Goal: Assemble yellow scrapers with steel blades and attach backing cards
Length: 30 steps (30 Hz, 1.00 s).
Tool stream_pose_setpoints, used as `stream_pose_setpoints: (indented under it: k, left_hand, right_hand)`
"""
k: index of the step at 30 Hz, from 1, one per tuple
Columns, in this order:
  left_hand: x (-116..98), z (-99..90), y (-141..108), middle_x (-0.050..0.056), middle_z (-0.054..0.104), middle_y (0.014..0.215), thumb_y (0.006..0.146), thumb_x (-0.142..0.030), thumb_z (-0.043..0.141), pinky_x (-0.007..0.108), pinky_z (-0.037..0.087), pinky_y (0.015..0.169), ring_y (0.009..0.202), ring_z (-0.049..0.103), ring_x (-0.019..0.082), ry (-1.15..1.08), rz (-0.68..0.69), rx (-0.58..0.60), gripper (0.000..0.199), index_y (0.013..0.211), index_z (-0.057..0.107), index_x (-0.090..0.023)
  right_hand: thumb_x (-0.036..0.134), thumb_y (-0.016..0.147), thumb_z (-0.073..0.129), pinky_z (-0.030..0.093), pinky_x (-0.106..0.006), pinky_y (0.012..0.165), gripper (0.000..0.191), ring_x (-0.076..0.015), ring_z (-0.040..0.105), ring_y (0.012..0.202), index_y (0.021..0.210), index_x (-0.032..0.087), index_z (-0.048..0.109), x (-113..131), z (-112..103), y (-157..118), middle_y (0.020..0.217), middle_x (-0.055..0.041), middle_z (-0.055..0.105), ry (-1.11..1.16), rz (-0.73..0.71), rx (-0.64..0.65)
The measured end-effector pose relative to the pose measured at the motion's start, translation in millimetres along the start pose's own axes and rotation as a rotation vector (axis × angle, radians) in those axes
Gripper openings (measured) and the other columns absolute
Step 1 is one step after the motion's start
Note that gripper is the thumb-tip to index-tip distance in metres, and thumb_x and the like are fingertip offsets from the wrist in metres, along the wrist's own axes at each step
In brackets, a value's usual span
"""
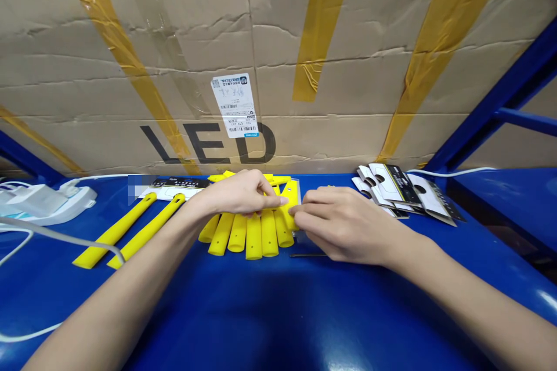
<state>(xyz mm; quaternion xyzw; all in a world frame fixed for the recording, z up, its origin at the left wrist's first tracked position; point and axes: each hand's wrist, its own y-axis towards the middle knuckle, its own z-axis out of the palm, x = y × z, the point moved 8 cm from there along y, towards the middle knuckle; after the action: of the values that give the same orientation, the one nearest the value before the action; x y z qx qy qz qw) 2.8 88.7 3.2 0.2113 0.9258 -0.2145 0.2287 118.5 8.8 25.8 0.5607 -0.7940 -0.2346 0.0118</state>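
Observation:
A bunch of yellow tube-shaped handles (253,237) lies side by side, fanned out, with small holes near their near ends. Over them reaches my left hand (241,194), closed, its thumb and finger pinching at a flat yellow plastic piece (290,190) with small holes. My right hand (337,220) is closed at the right side of that piece, fingertips together against its edge; whatever sits between them is hidden. Beneath the right hand a thin dark metal rod (307,255) sticks out to the left.
Two long yellow handles (124,226) lie at left, their tips by a black-and-white card (178,187). A white power strip (52,206) and cables lie further left. Several printed cards (395,185) are piled at right. A large cardboard box (278,40) stands behind the blue table (243,324).

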Motion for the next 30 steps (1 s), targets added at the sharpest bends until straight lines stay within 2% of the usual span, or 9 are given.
stream_pose_setpoints:
  k: [4, 8, 12, 14, 17, 20, 23, 26, 30]
  left_hand:
    - [0.4, -0.2, 0.8, -0.001, 0.051, 0.055, 0.082, -0.057, 0.058, 0.026, 0.033, 0.049, 0.051, 0.045, 0.012, -0.007, -0.006, -0.007, 0.045, 0.059, 0.05, -0.02]
    - [-3.3, -2.2, 0.0, -0.002, 0.046, 0.058, 0.083, -0.054, 0.058, 0.027, 0.031, 0.049, 0.052, 0.042, 0.012, 0.003, 0.007, -0.034, 0.042, 0.061, 0.049, -0.02]
    - [-15.3, -4.7, -2.6, -0.004, 0.038, 0.056, 0.086, -0.052, 0.057, 0.028, 0.025, 0.049, 0.051, 0.035, 0.011, 0.026, 0.052, -0.075, 0.044, 0.059, 0.046, -0.02]
    - [-20.9, -6.3, -3.8, -0.005, 0.034, 0.055, 0.088, -0.052, 0.056, 0.028, 0.022, 0.048, 0.051, 0.03, 0.01, 0.056, 0.058, -0.112, 0.045, 0.059, 0.048, -0.019]
    - [-27.8, -10.5, -5.8, -0.004, 0.045, 0.059, 0.091, -0.051, 0.055, 0.027, 0.029, 0.051, 0.054, 0.038, 0.011, 0.105, 0.102, -0.214, 0.036, 0.075, 0.061, -0.019]
    - [-40.3, -17.2, -13.6, 0.005, 0.068, 0.102, 0.091, -0.044, 0.061, 0.029, 0.048, 0.072, 0.088, 0.062, 0.018, 0.14, 0.312, -0.363, 0.035, 0.116, 0.059, -0.02]
    - [-53.0, -8.2, -24.3, 0.008, 0.044, 0.155, 0.093, -0.022, 0.058, 0.037, 0.045, 0.105, 0.136, 0.048, 0.024, 0.286, 0.567, -0.319, 0.041, 0.134, 0.054, -0.027]
    - [-50.7, 0.1, -26.8, -0.001, 0.028, 0.166, 0.092, -0.005, 0.048, 0.039, 0.043, 0.11, 0.143, 0.044, 0.024, 0.384, 0.583, -0.225, 0.058, 0.139, 0.055, -0.038]
    - [-50.2, 1.4, -28.1, 0.002, 0.035, 0.163, 0.091, -0.001, 0.046, 0.04, 0.048, 0.105, 0.139, 0.05, 0.027, 0.402, 0.588, -0.212, 0.062, 0.142, 0.055, -0.036]
  right_hand:
    - [0.013, 0.09, 0.048, 0.035, -0.031, 0.061, 0.015, -0.0161, 0.051, 0.066, 0.083, 0.018, 0.06, -9.9, -5.1, -1.4, 0.073, -0.0034, 0.063, 0.214, 0.117, -0.07]
    - [0.028, 0.089, 0.058, 0.04, -0.027, 0.057, 0.017, -0.0127, 0.052, 0.057, 0.074, 0.02, 0.057, -61.6, -8.8, -19.5, 0.062, 0.0006, 0.06, 0.466, 0.617, -0.302]
    - [0.054, 0.088, 0.064, 0.048, -0.029, 0.056, 0.044, -0.0142, 0.06, 0.057, 0.064, 0.017, 0.064, -87.9, 38.9, -42.5, 0.063, -0.0055, 0.067, 0.981, 1.089, -0.058]
    - [0.053, 0.078, 0.077, 0.054, -0.028, 0.064, 0.038, -0.0139, 0.064, 0.063, 0.07, 0.016, 0.071, -79.0, 56.9, -41.3, 0.07, -0.0063, 0.071, 1.345, 1.109, 0.02]
    - [0.04, 0.063, 0.091, 0.056, -0.024, 0.067, 0.032, -0.0101, 0.064, 0.062, 0.073, 0.016, 0.073, -75.2, 66.5, -42.7, 0.068, -0.002, 0.07, 1.598, 1.166, -0.066]
    - [0.037, 0.06, 0.092, 0.055, -0.02, 0.064, 0.03, -0.0079, 0.062, 0.059, 0.07, 0.016, 0.074, -79.2, 69.5, -47.6, 0.065, -0.0012, 0.069, 1.61, 1.227, -0.157]
    - [0.035, 0.06, 0.092, 0.054, -0.02, 0.063, 0.028, -0.0075, 0.06, 0.058, 0.069, 0.016, 0.074, -84.4, 67.1, -49.9, 0.064, -0.001, 0.069, 1.582, 1.224, -0.194]
    - [0.032, 0.059, 0.093, 0.054, -0.023, 0.063, 0.026, -0.0088, 0.06, 0.059, 0.067, 0.016, 0.074, -86.6, 63.4, -49.6, 0.065, -0.0012, 0.069, 1.582, 1.205, -0.194]
    - [0.032, 0.058, 0.093, 0.054, -0.023, 0.064, 0.027, -0.0093, 0.061, 0.06, 0.066, 0.017, 0.072, -84.8, 61.6, -48.2, 0.064, -0.001, 0.068, 1.587, 1.197, -0.165]
